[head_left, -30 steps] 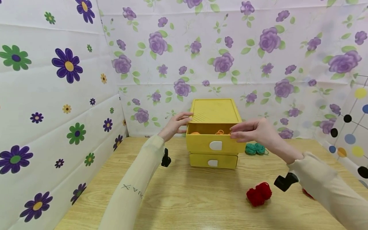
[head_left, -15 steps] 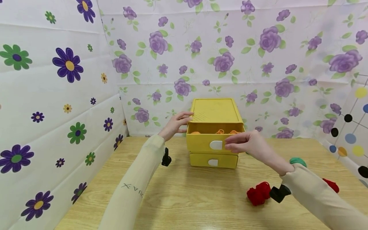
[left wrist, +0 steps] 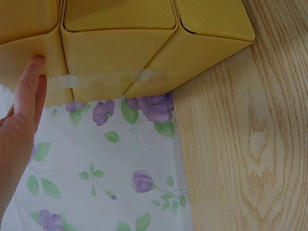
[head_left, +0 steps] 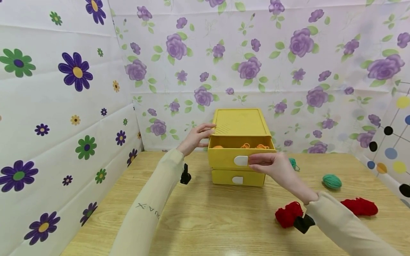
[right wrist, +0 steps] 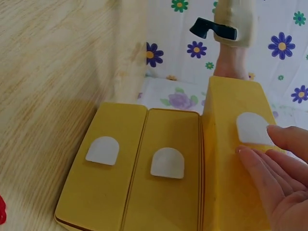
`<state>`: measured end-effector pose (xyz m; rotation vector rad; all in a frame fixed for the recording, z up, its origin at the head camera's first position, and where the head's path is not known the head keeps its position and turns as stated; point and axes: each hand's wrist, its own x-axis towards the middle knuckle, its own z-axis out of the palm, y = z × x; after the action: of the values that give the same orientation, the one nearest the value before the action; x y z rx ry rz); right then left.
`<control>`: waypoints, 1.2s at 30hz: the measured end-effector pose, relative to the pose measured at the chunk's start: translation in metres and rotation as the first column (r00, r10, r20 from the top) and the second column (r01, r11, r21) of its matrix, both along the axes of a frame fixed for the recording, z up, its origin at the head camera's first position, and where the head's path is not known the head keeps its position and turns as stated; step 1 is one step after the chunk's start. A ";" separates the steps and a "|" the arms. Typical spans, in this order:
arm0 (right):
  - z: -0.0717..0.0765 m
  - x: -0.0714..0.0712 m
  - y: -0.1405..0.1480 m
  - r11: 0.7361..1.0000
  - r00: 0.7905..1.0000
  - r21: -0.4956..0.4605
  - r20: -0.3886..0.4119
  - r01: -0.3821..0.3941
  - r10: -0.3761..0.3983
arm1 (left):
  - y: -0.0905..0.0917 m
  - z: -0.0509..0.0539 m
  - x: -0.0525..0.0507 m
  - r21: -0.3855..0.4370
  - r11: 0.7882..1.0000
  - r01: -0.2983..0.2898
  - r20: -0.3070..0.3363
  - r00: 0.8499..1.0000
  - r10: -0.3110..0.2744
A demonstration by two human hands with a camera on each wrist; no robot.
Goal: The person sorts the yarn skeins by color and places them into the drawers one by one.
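Observation:
A yellow drawer cabinet (head_left: 241,122) stands against the back wall, its top drawer (head_left: 224,158) pulled part way out. Orange yarn (head_left: 262,146) shows inside that drawer. My left hand (head_left: 196,139) touches the cabinet's left side with extended fingers; in the left wrist view its fingertips meet the yellow wall. My right hand (head_left: 272,165) is at the top drawer's front. The right wrist view has its thumb and fingertips at the edge of the white pull tab (right wrist: 252,128), fingers fairly straight. Two lower drawers with white tabs are shut in that view.
On the wooden table (head_left: 205,220), red yarn (head_left: 288,214) and a second red bundle (head_left: 362,207) lie near my right forearm. A teal yarn ball (head_left: 332,181) sits farther back. More teal yarn (head_left: 293,163) is partly hidden behind my right hand. Patterned sheets surround the table.
My right hand has moved down and left from the drawer's right rim to its white tab, uncovering orange yarn and teal yarn. My left hand has stayed at the cabinet's side.

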<state>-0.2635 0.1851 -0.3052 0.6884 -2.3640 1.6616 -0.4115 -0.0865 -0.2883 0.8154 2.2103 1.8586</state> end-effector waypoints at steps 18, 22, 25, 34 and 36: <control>-0.011 -0.009 -0.012 0.988 0.997 -0.133 -0.016 0.072 -0.075 | 0.001 0.000 0.000 0.008 1.000 0.009 0.010 1.000 -0.009; -0.011 -0.011 -0.014 0.986 0.997 -0.150 -0.017 0.072 -0.075 | 0.001 0.000 0.001 0.007 1.000 0.011 0.010 1.000 -0.011; -0.011 -0.013 -0.014 0.985 0.997 -0.153 -0.017 0.074 -0.078 | 0.001 0.000 0.001 0.008 1.000 0.008 0.008 1.000 -0.008; -0.012 -0.024 -0.015 0.987 0.991 -0.105 -0.042 0.125 -0.130 | 0.001 0.008 0.012 0.012 1.000 0.018 0.023 1.000 -0.018; -0.011 -0.027 -0.015 0.986 0.988 -0.095 -0.044 0.140 -0.145 | 0.001 0.013 0.018 0.012 0.999 0.032 0.032 0.999 -0.032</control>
<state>-0.2906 0.1698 -0.3166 0.5251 -2.2295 1.6597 -0.3939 -0.0857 -0.2753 0.8125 2.1571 1.8578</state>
